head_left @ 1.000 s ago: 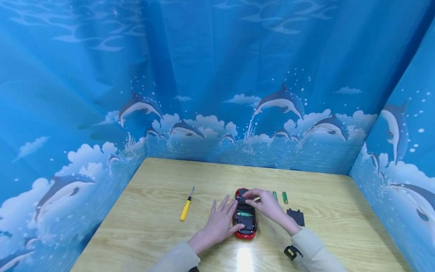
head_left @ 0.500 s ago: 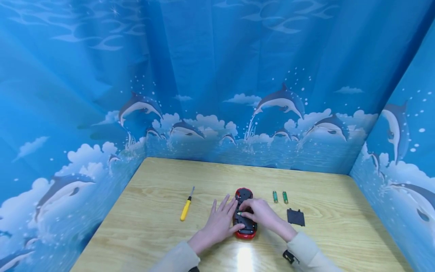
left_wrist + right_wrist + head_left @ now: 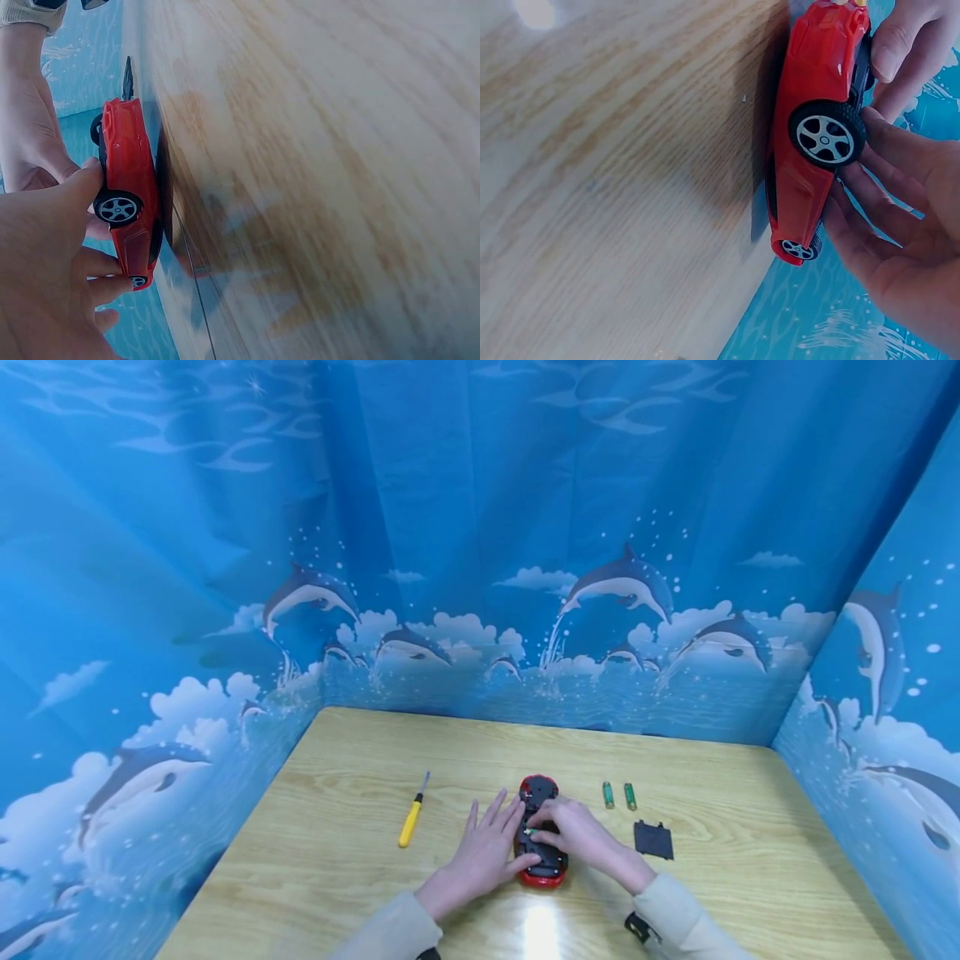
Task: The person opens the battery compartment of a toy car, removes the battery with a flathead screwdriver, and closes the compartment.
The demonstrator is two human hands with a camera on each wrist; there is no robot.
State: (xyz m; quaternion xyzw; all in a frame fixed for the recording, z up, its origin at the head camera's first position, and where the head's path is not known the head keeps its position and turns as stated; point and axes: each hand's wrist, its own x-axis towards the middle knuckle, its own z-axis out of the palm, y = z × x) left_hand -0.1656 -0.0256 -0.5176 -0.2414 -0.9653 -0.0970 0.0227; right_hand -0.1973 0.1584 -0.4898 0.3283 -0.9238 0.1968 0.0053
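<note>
A red toy car (image 3: pixel 542 881) lies upside down on the wooden table, its black underside facing up and its battery compartment uncovered. My left hand (image 3: pixel 483 853) rests against the car's left side with straight, spread fingers, the thumb lying over the near part of the underside. Over the compartment, my right hand (image 3: pixel 581 835) pinches a green battery (image 3: pixel 529 832) between thumb and forefinger; only its left end shows. From the side, the right wrist view shows the car's red body (image 3: pixel 802 180) with my fingers at its underside, where the battery is hidden.
Two green batteries (image 3: pixel 608 795) lie side by side to the right of the car. Nearer stands a black battery cover (image 3: pixel 653 840), flat on the table (image 3: pixel 337 893). A yellow-handled screwdriver (image 3: pixel 410 821) lies at left. Blue dolphin-print curtains (image 3: pixel 465 527) surround the table.
My right hand has come back nearer, from the far end of the car's underside to the battery in the compartment. During the last half second both hands have stayed almost still.
</note>
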